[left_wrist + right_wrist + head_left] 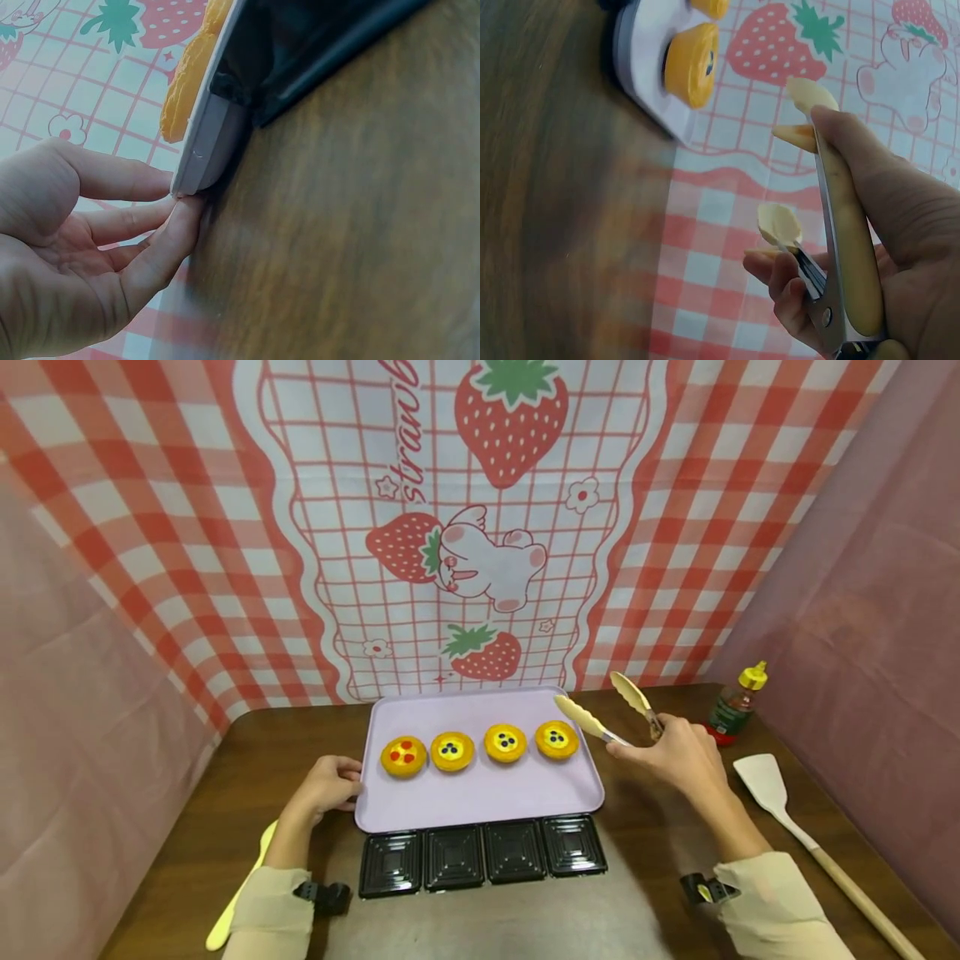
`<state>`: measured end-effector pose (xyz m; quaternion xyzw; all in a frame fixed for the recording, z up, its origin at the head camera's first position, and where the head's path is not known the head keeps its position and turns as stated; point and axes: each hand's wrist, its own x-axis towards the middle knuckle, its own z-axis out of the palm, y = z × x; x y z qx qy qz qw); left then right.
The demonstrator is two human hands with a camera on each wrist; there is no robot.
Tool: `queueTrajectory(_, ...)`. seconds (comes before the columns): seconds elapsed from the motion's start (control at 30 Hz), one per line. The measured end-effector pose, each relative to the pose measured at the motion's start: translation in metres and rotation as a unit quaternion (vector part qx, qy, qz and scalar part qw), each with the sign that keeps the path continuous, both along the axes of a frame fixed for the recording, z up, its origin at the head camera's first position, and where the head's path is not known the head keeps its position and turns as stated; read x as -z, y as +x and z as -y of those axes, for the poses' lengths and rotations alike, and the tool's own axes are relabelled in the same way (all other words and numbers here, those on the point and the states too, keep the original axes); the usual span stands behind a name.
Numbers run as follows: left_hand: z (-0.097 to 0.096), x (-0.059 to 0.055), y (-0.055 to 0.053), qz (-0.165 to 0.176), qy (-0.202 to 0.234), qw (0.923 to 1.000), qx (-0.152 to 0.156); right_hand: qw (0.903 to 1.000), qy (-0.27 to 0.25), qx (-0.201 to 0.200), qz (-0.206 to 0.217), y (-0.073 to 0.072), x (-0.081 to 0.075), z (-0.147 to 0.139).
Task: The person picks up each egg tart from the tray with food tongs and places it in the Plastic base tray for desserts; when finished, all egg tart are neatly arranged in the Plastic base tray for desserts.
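Note:
At the left end of a lilac tray (pixel 480 803), my left hand (pixel 326 789) holds the rim; the left wrist view shows thumb and fingertips meeting at the tray's edge (pixel 199 154). On the tray sit a tart with red toppings (pixel 403 757) and three tarts with dark blue dots, the rightmost tart (pixel 557 740) nearest the tongs. My right hand (pixel 684 756) grips a pair of tongs (pixel 587 720) with cream tips, spread apart with nothing between them. In the right wrist view the thumb lies along one handle (pixel 851 247), the fingers on the other arm.
Several black square plastic containers (pixel 453 857) stand in a row before the tray. A yellow-capped bottle (pixel 733 706) and a white spatula (pixel 765 783) with a wooden handle are at right. A pale yellow utensil (pixel 236 902) lies by the left forearm. A checked cloth (pixel 645 527) hangs behind.

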<state>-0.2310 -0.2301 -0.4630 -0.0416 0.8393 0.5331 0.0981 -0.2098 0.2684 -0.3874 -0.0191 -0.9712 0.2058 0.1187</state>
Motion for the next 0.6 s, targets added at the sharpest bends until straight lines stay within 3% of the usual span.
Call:
queueTrajectory(0.2,0.001,0.002,-0.002,-0.002,0.0,1.0,0.002,0.9986,0.015,-0.041,0.028,-0.002,0.002,0.01)
queueTrajectory(0.4,0.001,0.001,-0.002,0.0,0.005,1.0,0.0,0.9959,0.018,-0.06,0.066,-0.003,0.009,0.017)
queueTrajectory(0.6,0.001,0.0,-0.001,0.006,0.008,1.0,-0.002,0.9939,0.026,-0.076,0.076,-0.004,0.016,0.024)
